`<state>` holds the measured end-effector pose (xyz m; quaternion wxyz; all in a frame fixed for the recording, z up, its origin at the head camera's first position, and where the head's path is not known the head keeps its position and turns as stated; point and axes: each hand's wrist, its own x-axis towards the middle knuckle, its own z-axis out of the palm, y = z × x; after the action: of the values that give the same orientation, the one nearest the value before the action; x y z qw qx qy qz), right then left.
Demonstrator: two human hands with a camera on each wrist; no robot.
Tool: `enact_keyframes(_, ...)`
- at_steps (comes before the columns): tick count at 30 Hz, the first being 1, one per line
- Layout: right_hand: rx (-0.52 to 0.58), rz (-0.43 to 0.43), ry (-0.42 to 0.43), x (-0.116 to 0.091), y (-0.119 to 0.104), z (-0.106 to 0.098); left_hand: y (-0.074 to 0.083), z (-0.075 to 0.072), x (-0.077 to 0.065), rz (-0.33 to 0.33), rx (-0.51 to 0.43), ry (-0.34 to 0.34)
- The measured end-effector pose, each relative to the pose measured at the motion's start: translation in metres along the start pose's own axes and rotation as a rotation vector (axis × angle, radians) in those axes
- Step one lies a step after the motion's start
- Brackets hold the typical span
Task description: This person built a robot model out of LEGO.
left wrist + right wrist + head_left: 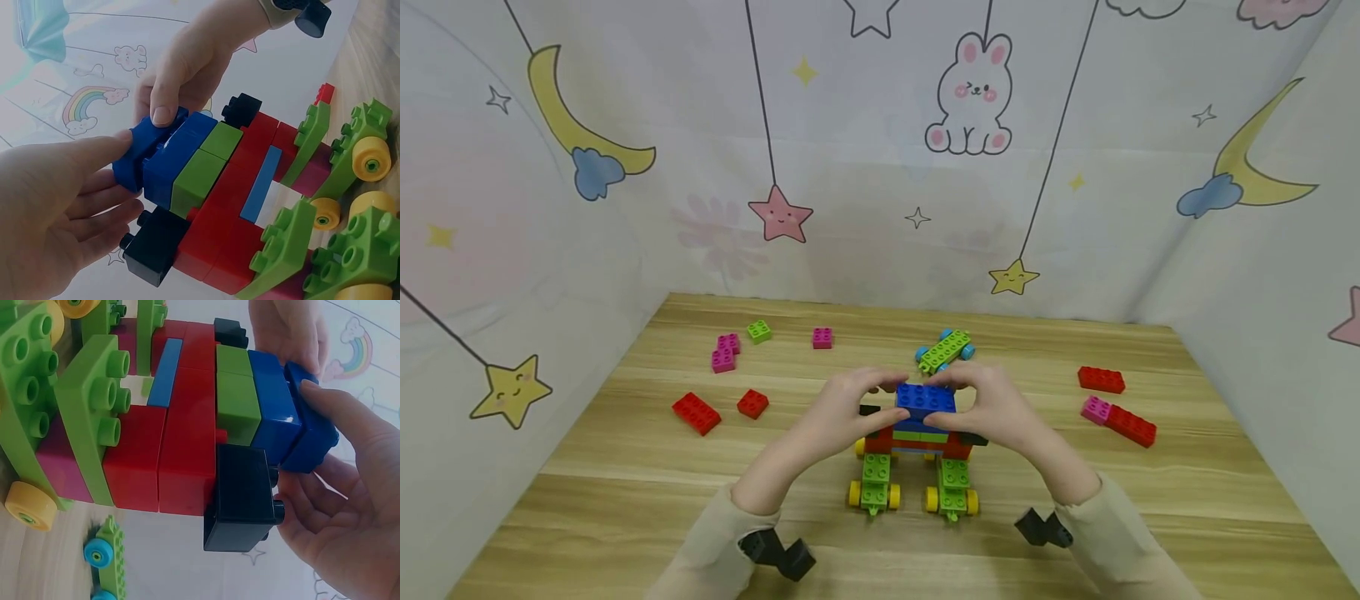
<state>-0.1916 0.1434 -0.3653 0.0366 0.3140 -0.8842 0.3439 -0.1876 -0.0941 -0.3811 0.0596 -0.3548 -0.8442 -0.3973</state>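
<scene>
Both hands pinch a blue brick [927,398] at its two ends, above a tall block build in the head view. My left hand [842,410] grips one end and my right hand [1000,408] the other, thumbs on the near side. In the left wrist view a narrow, uneven gap shows between this brick and a lower blue brick [181,156]. Under that come light green bricks [199,178], then red bricks [219,234], with a black brick [156,244] sticking out at each side. The build stands on green wheeled bases [876,471] with yellow wheels.
A green base with blue wheels [946,352] stands behind the build. To the left lie red bricks [697,413], pink bricks [723,360] and a lime brick [759,332]. On the right are a red brick [1101,380] and a joined pink-and-red piece [1129,425]. A printed curtain [865,167] borders the table.
</scene>
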Motion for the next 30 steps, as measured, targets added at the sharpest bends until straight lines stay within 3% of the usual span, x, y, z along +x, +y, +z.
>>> enact_keyframes(15,-0.04,0.008,0.013,-0.0018,-0.003,0.003,0.003,-0.0022,-0.0005,-0.016,0.0,-0.021)
enact_keyframes(30,-0.006,0.073,-0.011,-0.0026,-0.0022,0.0042,0.0047,-0.0015,0.0009,-0.079,-0.022,-0.05)
